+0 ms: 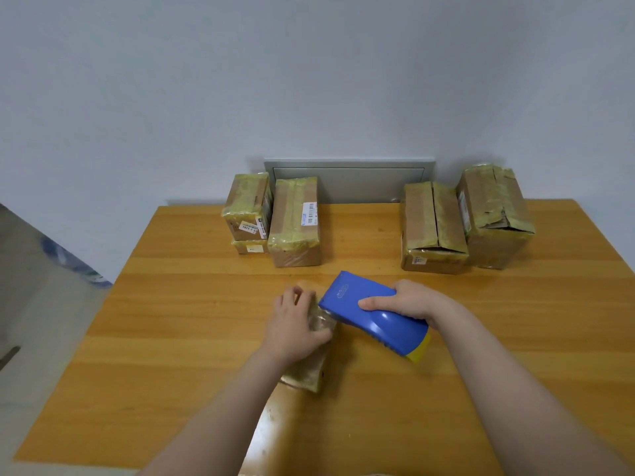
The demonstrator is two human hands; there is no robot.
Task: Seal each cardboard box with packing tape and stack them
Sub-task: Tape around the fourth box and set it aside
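Observation:
A small, flat cardboard box (pixel 309 371) covered in yellowish tape lies at the middle of the wooden table (pixel 171 338). My left hand (pixel 295 321) lies on top of it, fingers curled over its far end, holding it down. My right hand (pixel 409 300) grips a blue tape dispenser (pixel 364 304) with a yellow rear end, its front edge touching the box's far right side. Two taped boxes (pixel 295 221) stand at the back left, one of them a stack (pixel 245 214) of two. Two larger boxes (pixel 433 228) (pixel 494 214) stand at the back right.
A grey metal panel (pixel 348 182) is set in the wall behind the table. The floor and a blue-white object (pixel 72 266) lie to the left of the table's edge.

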